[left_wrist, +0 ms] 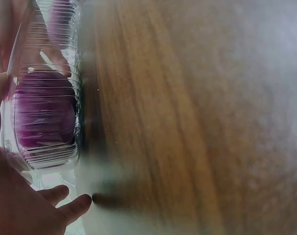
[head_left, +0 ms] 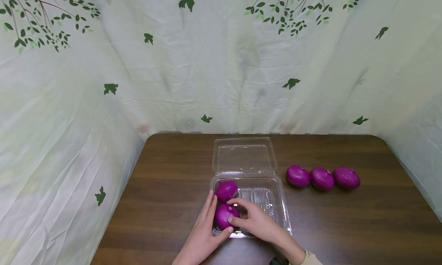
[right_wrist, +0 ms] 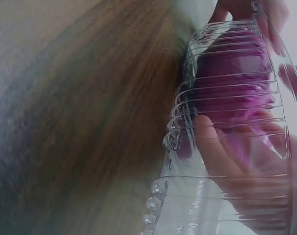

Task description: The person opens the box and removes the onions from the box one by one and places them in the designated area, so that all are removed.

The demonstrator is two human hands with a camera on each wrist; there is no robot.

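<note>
In the head view a clear plastic clamshell container point(head_left: 286, 219) lies on the table with its lid folded back. Two red onions are in its left side: a far onion point(head_left: 226, 191) and a near onion point(head_left: 223, 216). My right hand point(head_left: 257, 222) reaches into the container and holds the near onion between thumb and curled fingers. Along the left wall my left hand point(head_left: 203, 234) lies with straight fingers, its thumb stretched toward the near onion. The right wrist view shows the near onion point(right_wrist: 232, 73) through the ribbed wall, fingertips low beside it.
Three more red onions point(head_left: 322, 178) sit in a row on the brown wooden table point(head_left: 345, 222), right of the container. The open lid point(head_left: 244, 155) extends toward the table's back edge. A pale leaf-printed cloth point(head_left: 221, 73) hangs behind and at both sides.
</note>
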